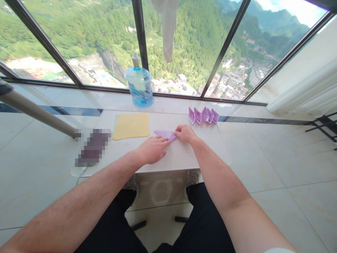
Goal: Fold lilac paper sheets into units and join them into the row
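Observation:
A purple sheet of paper (165, 134), folded into a triangle-like shape, lies on the white table (181, 154) in front of me. My left hand (154, 149) rests on its near edge with the fingers stretched out and lying flat. At the paper's right end, the thumb and fingers of my right hand (185, 134) pinch it. Beyond my right hand stands a row of several folded purple paper pieces (204, 115). To the left of the folded paper is a stack of yellow paper sheets (131, 125), with a light blue edge showing beneath.
A blue water jug (139, 86) stands behind the table by the window. A blurred-out dark object (94, 146) with a white cable lies at the table's left end. A pole (39, 109) slants in from the left. A black metal rack (325, 126) is at far right.

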Demonstrator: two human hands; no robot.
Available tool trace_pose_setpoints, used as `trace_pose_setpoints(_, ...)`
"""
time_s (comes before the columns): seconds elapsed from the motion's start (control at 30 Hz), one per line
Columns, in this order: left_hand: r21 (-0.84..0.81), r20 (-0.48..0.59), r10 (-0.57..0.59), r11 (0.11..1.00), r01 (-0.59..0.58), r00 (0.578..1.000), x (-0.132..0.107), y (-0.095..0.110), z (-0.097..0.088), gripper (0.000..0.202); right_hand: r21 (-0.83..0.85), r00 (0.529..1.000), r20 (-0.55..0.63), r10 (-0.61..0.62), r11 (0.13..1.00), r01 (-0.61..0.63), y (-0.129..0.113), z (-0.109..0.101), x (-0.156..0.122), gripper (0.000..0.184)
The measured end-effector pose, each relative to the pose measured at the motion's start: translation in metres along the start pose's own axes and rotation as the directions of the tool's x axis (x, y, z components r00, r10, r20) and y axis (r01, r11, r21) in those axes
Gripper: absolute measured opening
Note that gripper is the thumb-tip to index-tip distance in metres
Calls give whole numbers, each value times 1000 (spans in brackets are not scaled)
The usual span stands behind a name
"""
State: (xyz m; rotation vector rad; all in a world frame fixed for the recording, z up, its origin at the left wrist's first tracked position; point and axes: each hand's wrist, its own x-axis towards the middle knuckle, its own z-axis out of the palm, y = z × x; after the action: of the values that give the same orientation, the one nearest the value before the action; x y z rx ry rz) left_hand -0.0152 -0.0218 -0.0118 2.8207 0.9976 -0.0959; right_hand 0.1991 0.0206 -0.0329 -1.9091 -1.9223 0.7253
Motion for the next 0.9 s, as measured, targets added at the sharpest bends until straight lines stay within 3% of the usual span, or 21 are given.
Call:
trace_pose_setpoints(0.3, -19, 8, -33, 999, 33, 999, -1, 4, -6, 60, -62, 999, 38, 13, 998, -11, -5, 1, 2, 6)
trace_pose_setpoints(0.7, -17, 12, -45, 999, 46, 999, 1, 5, -2, 61, -151, 1000, -13, -9, 988, 7, -3, 10, 9, 3)
trace_pose_setpoints(0.9, -11, 6, -38, 999, 38, 999, 0, 4, -1, 60, -160, 993, -32, -115, 981, 108, 2, 13, 11, 8)
